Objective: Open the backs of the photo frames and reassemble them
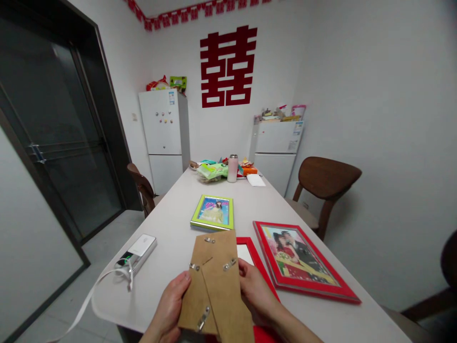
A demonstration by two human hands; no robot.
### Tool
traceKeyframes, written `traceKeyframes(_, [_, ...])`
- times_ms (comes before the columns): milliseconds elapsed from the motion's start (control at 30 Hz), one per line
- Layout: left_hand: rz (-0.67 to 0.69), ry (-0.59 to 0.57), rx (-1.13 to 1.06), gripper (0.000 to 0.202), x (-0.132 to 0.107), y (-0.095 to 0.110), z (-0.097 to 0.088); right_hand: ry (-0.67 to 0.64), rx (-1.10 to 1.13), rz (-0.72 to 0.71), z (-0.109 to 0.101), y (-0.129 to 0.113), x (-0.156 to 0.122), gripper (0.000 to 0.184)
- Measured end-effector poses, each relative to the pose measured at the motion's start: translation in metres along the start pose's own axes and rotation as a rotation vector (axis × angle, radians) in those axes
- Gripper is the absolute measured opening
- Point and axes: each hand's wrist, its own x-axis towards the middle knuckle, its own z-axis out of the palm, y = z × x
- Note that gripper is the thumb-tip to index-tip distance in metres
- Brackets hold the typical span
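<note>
Cardboard backing board point(216, 286), with its fold-out stand and small metal clips facing us, sits upright between both our hands at the near edge of the desk point(167, 228). Our left hand point(170, 305) has its fingers closed on the board's left edge, thumb on the face; our right hand point(256, 293) grips the right edge the same way. Beneath it lies a small red frame point(246, 250), mostly hidden. To handle this well, we judge we should keep the board square, grip only the edges and stay clear of the clips. Just right lies a large red photo frame point(303, 262); beyond, a green photo frame point(213, 212); left, a silver power bank point(137, 255).
</note>
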Motion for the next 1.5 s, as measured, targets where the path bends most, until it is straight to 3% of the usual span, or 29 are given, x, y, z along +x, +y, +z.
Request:
traceKeyframes(200, [0.073,0.098,0.146,0.027,-0.001,0.013,-0.023,0.254,-0.507,-0.024,-0.042,-0.005,0.004,0.045])
traceKeyframes(367, [0.056,0.237,0.262,0.029,-0.003,0.031,-0.049,0.187,-0.822,-0.036,-0.077,-0.012,0.008,0.043])
traceKeyframes(567, [0.123,0.338,0.521,0.022,0.004,0.038,-0.066,0.126,-1.005,-0.115,-0.072,-0.019,0.013,0.038])
traceKeyframes(667, [0.172,0.399,0.613,0.03,0.008,0.036,-0.072,0.138,-1.128,-0.151,-0.065,-0.021,0.012,0.036])
traceKeyframes(833, [0.313,0.546,1.309,0.045,0.003,0.033,-0.068,0.232,-1.343,-0.157,-0.066,-0.019,0.007,0.039])
traceKeyframes(933, [0.371,0.576,1.592,0.047,-0.001,0.03,-0.058,0.289,-1.39,-0.138,-0.069,-0.017,0.004,0.041])
traceKeyframes(1067, [0.464,0.477,1.624,0.047,0.001,0.015,-0.04,0.298,-1.422,-0.089,-0.068,-0.016,0.004,0.042])
traceKeyframes(1267, [0.478,0.193,1.34,0.047,-0.001,-0.019,0.002,0.401,-1.315,-0.152,-0.07,-0.021,0.011,0.045])
traceKeyframes(1367, [0.457,0.057,1.255,0.051,-0.005,-0.029,0.025,0.439,-1.02,-0.104,-0.07,-0.029,0.008,0.052])
traceKeyframes(1500, [0.406,-0.116,1.23,0.067,-0.003,-0.036,0.051,0.325,-0.446,0.057,-0.057,-0.043,-0.005,0.062])
